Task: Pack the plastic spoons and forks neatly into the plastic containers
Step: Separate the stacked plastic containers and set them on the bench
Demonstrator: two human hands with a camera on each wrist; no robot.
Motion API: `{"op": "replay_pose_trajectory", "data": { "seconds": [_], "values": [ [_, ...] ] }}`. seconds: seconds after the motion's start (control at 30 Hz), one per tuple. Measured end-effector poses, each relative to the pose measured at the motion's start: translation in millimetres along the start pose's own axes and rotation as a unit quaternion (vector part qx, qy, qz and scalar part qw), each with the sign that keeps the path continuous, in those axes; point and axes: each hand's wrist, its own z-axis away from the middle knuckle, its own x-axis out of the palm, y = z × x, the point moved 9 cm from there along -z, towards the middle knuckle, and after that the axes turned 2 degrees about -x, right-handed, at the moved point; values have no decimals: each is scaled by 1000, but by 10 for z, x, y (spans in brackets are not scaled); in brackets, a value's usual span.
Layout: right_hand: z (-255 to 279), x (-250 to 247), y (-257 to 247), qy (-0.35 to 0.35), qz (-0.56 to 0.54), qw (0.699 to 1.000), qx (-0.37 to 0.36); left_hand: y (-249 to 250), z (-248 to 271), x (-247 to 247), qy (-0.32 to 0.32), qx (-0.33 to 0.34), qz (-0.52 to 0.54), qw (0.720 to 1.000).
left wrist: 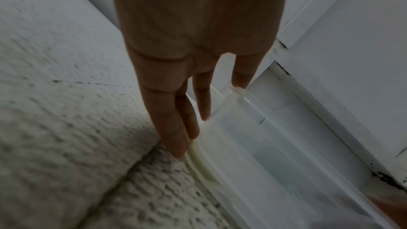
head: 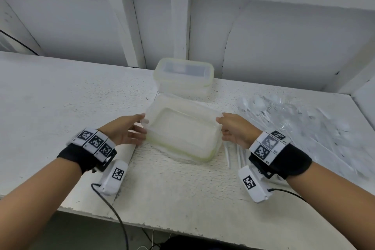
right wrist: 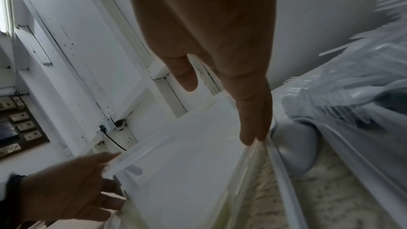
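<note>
A translucent container (head: 203,155) with a yellow-green seal stands mid-bench, its lid (head: 182,126) lying over it. My left hand (head: 143,126) holds the lid's left end, thumb on top and fingers against the side (left wrist: 204,111). At the opposite end my right hand (head: 221,128) holds the lid (right wrist: 180,154) the same way, its fingers (right wrist: 251,135) straight along the edge. The right wrist view also shows the left hand (right wrist: 110,177) at the far end. Clear plastic spoons and forks (head: 294,119) lie heaped in a clear bag on the right, and they (right wrist: 352,93) show beside my right hand.
A second closed container (head: 183,77) stands just behind, against the white panelled wall (head: 284,46). A few loose white cutlery handles (head: 239,154) lie under my right wrist. The bench's chipped front edge (head: 162,227) runs close to me; a black cable (head: 113,209) hangs over it.
</note>
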Motion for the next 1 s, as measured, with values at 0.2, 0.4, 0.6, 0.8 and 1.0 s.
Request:
{"op": "replay_pose_trajectory", "data": {
  "seconds": [0.2,0.4,0.6,0.8,1.0],
  "values": [
    [-69,-158,-45,-4,52,998,34,4,29,-98,-2,-11,-52,999],
    [-148,-572,-487,26,39,999,-12,637,-96,-439,74,41,-152,985],
    [-633,-743,-966,54,-6,998,-32,1493,-552,-365,124,98,-155,975],
    [-1276,-740,-1168,80,-1,997,-21,1986,-1047,-224,165,105,-213,957],
    [-1683,-555,-1054,-6,-14,1000,26,1965,-1443,-75,152,75,-225,960]
  ]
}}
